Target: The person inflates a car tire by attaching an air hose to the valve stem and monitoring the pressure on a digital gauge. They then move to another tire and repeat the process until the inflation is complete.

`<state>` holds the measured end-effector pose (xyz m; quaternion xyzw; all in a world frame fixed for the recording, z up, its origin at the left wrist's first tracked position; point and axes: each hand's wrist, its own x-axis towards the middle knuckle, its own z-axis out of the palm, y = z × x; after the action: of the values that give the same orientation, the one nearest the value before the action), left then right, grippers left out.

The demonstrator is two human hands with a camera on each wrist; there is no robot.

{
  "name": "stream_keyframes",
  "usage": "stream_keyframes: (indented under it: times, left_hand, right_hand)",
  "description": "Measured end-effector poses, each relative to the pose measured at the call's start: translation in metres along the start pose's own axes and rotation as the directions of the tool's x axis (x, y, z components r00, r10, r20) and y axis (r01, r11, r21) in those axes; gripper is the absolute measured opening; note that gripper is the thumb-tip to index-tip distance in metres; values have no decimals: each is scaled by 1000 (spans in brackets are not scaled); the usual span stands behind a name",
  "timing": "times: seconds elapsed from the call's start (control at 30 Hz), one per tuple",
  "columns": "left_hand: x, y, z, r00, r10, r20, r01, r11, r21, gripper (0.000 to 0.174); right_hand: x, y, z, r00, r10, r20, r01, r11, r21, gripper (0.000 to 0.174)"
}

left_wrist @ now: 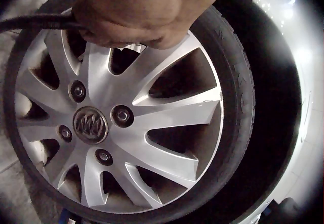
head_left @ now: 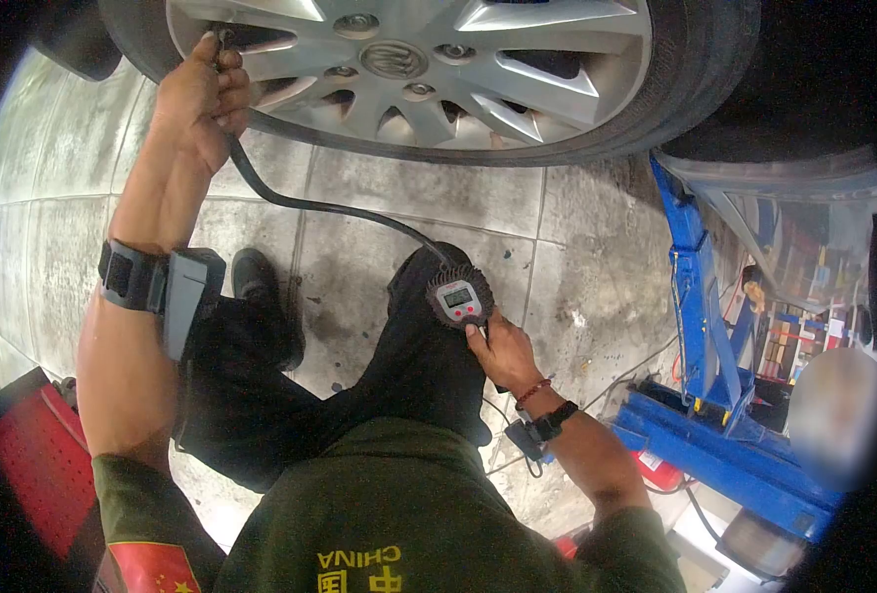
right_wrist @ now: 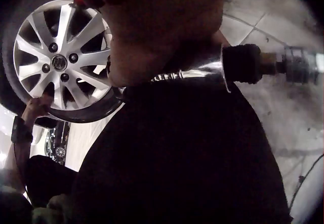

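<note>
Fingers curled, the left hand [head_left: 206, 99] gripped the end of the black hose [head_left: 310, 205] near the edge of the wheel [head_left: 394, 59]; the right hand [head_left: 506, 354] held the digital gauge [head_left: 459, 297] over a dark-trousered knee [head_left: 404, 326].

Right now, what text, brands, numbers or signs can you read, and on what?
"CHINA": shirt, upside down
"中国": shirt, upside down
Gauge: digits too small
Tyre: sidewall letters too blurred
Hub cap: three-shield emblem, no lettering
Sleeve patch: red, yellow stars
</note>
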<state>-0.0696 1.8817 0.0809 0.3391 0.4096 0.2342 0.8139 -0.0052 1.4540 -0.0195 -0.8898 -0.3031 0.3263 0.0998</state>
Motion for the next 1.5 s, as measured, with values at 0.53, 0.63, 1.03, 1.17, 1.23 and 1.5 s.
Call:
stream_keyframes:
  times: [0.53, 0.63, 1.03, 1.17, 1.23, 1.5]
  left_hand:
    - [-10, 4, 6, 995, -37, -90, 41, 998, 37, 38]
    - [-15, 6, 8, 994, -41, -97, 46, 998, 48, 38]
    - [2, -11, 8, 952, 196, -236, -157, 972, 175, 44]
    - [-16, 0, 11, 985, 131, -116, -130, 991, 14, 43]
    - [-18, 1, 11, 983, 133, -126, -132, 991, 18, 44]
    - [-6, -6, 3, 930, 268, -251, -162, 913, 374, 58]
  right_hand:
    - [1, -17, -9, 998, 22, -51, -23, 1000, -7, 48]
    - [3, -7, -1, 998, 17, -59, -17, 1000, -11, 45]
    - [7, -3, 6, 999, 35, -11, -34, 998, 50, 38]
    - [-3, -23, -3, 983, -118, -139, 139, 978, 154, 38]
    - [-1, -22, -5, 994, -89, -56, 95, 990, 109, 39]
    - [10, 22, 11, 994, -90, 54, 73, 963, 260, 58]
